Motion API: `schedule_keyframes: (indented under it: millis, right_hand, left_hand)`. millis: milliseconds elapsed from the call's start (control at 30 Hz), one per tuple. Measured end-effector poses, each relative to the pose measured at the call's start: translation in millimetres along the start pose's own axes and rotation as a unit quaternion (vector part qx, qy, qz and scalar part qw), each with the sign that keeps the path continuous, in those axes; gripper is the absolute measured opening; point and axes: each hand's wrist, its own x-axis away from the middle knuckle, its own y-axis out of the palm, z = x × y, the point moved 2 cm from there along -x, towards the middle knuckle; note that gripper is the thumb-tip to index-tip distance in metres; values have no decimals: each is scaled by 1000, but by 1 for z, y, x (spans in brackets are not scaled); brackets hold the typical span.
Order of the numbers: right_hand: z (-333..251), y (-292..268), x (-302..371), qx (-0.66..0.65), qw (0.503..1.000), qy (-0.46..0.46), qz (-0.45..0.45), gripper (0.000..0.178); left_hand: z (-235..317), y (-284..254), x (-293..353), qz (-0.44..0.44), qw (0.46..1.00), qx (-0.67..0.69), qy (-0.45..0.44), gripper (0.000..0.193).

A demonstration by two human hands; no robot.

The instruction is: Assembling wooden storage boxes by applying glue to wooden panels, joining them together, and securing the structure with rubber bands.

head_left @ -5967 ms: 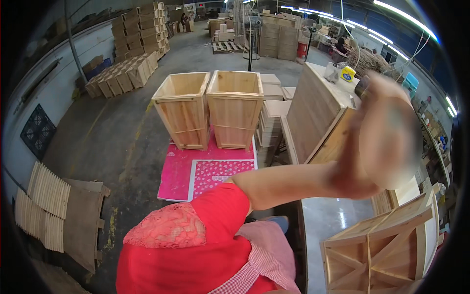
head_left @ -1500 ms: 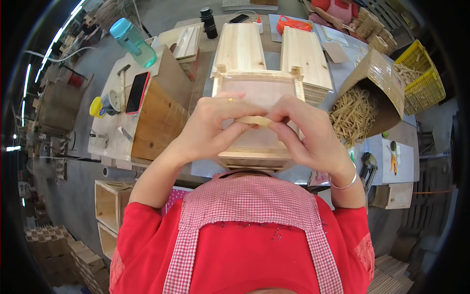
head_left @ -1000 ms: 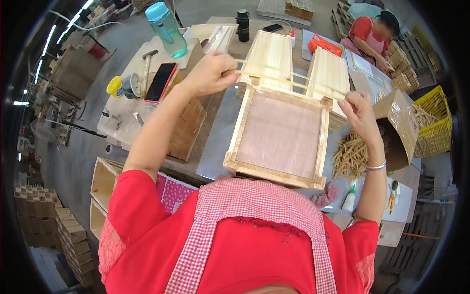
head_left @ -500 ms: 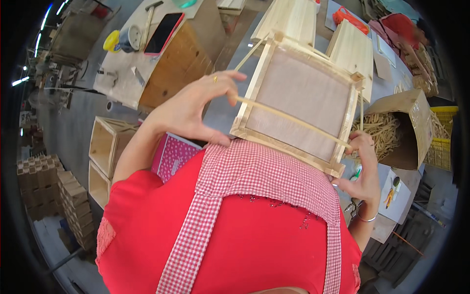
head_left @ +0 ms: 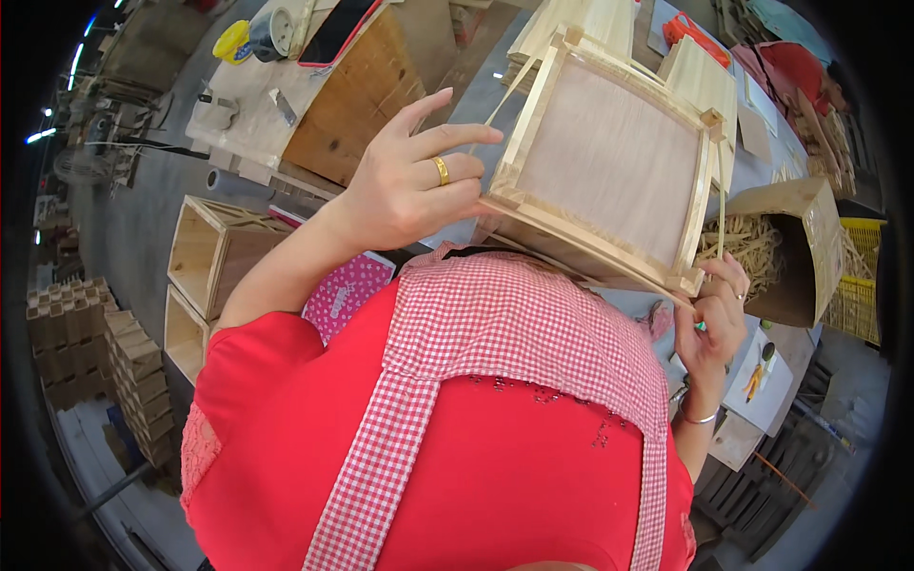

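A wooden box (head_left: 609, 157) with light corner posts and a thin panel face tilts up in front of my apron. Pale elastic strips run along its left and right sides. A rubber band (head_left: 590, 251) is stretched along its near edge, between my hands. At the near left corner my left hand (head_left: 414, 181) grips the band's end with its lower fingers; its index and middle fingers reach out, and its thumb is hidden. My right hand (head_left: 714, 319) pinches the other end just below the near right corner.
A cardboard carton (head_left: 804, 257) of rubber bands lies on its side at right, by yellow baskets (head_left: 862, 281). Wooden boards (head_left: 700, 90) lie behind the box. At left are a phone (head_left: 340, 33) on a bench, open wooden boxes (head_left: 195, 238) and stacked wooden pieces (head_left: 71, 324).
The rubber band has moved from across the panel toward me, to the box's near edge. The box has tipped and shifted slightly right. My left hand has turned, its back now showing.
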Motion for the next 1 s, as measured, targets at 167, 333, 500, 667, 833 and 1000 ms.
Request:
schedule_keyframes:
  millis: [167,333,500,667,833,1000]
  right_hand:
    - [3,13,15,20,996,40,74,19]
    - [1,17,15,-170,971,124,112,45]
    - [39,30,2,-278,895,281,208,38]
    - [102,82,-17,-150,918,352,109,49]
    - [79,52,-14,-261,873,372,178,57]
    - [101,64,-22,-353,872,284,183,49]
  left_hand:
    - [6,8,7,58,998,-25,-20,30]
    - [-9,9,12,44,979,145,-139,46]
    - [-38,37,-7,58,747,495,-440,58]
    - [-66,98,-34,28,772,458,-441,36]
    - [-53,94,-59,45,854,355,-378,61]
    - [-39,55,-46,106,851,389,-336,60]
